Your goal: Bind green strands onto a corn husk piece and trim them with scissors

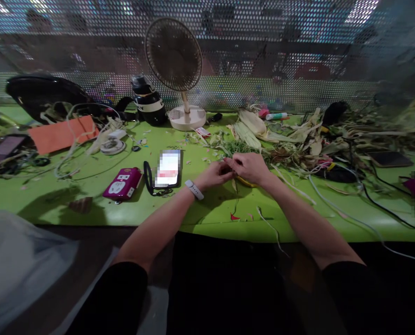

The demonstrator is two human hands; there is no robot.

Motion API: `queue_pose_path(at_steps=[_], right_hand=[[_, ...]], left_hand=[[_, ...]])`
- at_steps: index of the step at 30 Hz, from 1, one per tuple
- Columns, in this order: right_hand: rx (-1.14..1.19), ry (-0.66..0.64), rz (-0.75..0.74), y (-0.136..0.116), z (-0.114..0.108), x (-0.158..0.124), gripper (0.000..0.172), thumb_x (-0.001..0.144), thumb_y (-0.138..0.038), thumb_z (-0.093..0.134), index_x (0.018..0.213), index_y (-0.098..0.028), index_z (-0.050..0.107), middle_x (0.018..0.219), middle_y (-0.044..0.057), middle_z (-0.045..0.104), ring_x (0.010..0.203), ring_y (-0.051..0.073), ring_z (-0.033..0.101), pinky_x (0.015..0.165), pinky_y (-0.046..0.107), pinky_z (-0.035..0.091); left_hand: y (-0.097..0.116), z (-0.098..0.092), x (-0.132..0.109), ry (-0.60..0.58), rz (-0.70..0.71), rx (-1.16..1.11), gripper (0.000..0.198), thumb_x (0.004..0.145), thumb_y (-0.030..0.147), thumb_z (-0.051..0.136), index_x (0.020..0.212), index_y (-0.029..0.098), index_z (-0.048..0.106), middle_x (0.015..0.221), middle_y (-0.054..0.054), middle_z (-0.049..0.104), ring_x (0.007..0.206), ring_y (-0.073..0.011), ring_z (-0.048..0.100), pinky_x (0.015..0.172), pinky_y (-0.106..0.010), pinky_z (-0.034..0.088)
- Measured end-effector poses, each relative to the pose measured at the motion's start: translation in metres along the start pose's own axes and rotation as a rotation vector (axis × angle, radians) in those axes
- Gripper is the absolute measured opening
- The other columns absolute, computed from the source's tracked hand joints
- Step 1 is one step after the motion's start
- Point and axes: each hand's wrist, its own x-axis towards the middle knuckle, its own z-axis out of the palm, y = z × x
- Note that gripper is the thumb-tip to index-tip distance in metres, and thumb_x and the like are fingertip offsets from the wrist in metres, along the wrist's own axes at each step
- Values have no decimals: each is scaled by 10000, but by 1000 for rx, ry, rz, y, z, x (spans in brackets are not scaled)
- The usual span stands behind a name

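My left hand (213, 175) and my right hand (251, 168) meet over the green table, their fingertips drawn together and touching or nearly so. Whatever is pinched between them is too small and too hidden to name. A thin greenish strand (235, 197) hangs or lies just below the fingers. Under my right hand shows the edge of something yellow (246, 182), mostly covered. Right behind the hands lies a heap of green plant clippings (240, 148), with pale husk-like leaves (251, 128) beyond it.
A white desk fan (187, 118) and a black bottle (150, 107) stand at the back. Left of my hands lie a lit phone (168, 170) and a magenta power socket block (122, 185). Dried leaves (308, 135) and a white cable (336, 209) spread across the right.
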Motion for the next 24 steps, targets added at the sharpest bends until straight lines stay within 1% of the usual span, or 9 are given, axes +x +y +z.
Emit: queue_pose_path(at_steps=[3, 6, 9, 11, 13, 15, 18, 21, 24], right_hand=[[100, 18, 10, 3, 7, 3, 361, 927, -397, 395, 633, -203, 476, 611, 22, 537, 590, 138, 434, 582, 277, 250], [263, 87, 86, 8, 9, 7, 424, 938, -465, 377, 602, -208, 412, 571, 2, 472, 566, 125, 402, 574, 271, 270], [371, 129, 129, 11, 9, 10, 503, 921, -567, 393, 568, -211, 361, 538, -15, 404, 556, 116, 369, 566, 275, 267], [434, 129, 137, 13, 10, 11, 536, 899, -618, 408, 555, -211, 353, 529, -22, 372, 555, 112, 353, 561, 275, 266], [491, 106, 146, 14, 12, 13, 559, 873, -661, 417, 546, -212, 355, 524, -27, 354, 550, 108, 337, 552, 274, 266], [524, 89, 157, 15, 14, 14, 574, 851, -689, 423, 538, -212, 359, 520, -31, 343, 541, 104, 323, 544, 274, 264], [515, 91, 161, 15, 14, 14, 584, 834, -706, 427, 530, -212, 368, 515, -32, 343, 535, 102, 318, 545, 274, 261], [464, 87, 164, 14, 14, 13, 586, 843, -694, 432, 520, -206, 393, 510, -25, 383, 537, 105, 342, 558, 275, 265], [431, 82, 182, 12, 16, 12, 572, 868, -657, 436, 520, -203, 406, 507, -21, 400, 537, 106, 350, 565, 274, 269]], left_hand=[[0, 1, 1, 39, -42, -108, 451, 705, 558, 735, 815, 139, 609, 636, 16, 548, 546, -82, 455, 523, -226, 365], [2, -1, 2, 131, -77, -186, 405, 718, 512, 746, 855, 148, 632, 618, 17, 568, 522, -87, 487, 530, -226, 404], [7, -3, 2, 262, -16, -97, 257, 730, 398, 764, 791, 160, 688, 722, -24, 638, 674, -115, 569, 647, -226, 458], [9, -4, 3, 307, 20, -44, 190, 736, 350, 762, 767, 169, 717, 769, -33, 661, 772, -129, 594, 730, -227, 477], [10, -2, 4, 266, 3, -104, 201, 744, 363, 753, 767, 165, 723, 781, -36, 680, 790, -130, 614, 768, -239, 500], [8, 1, 5, 213, -50, -238, 256, 728, 399, 765, 757, 151, 709, 784, -39, 703, 761, -128, 636, 765, -256, 527], [4, 7, 6, 236, -139, -399, 310, 682, 403, 806, 797, 140, 689, 768, -29, 718, 707, -120, 662, 744, -268, 551], [1, 8, 5, 257, -211, -464, 295, 681, 339, 817, 842, 135, 675, 732, -14, 714, 651, -108, 672, 702, -251, 550], [1, 6, 2, 187, -267, -460, 249, 686, 291, 815, 803, 127, 668, 695, -24, 712, 624, -116, 678, 655, -237, 540]])
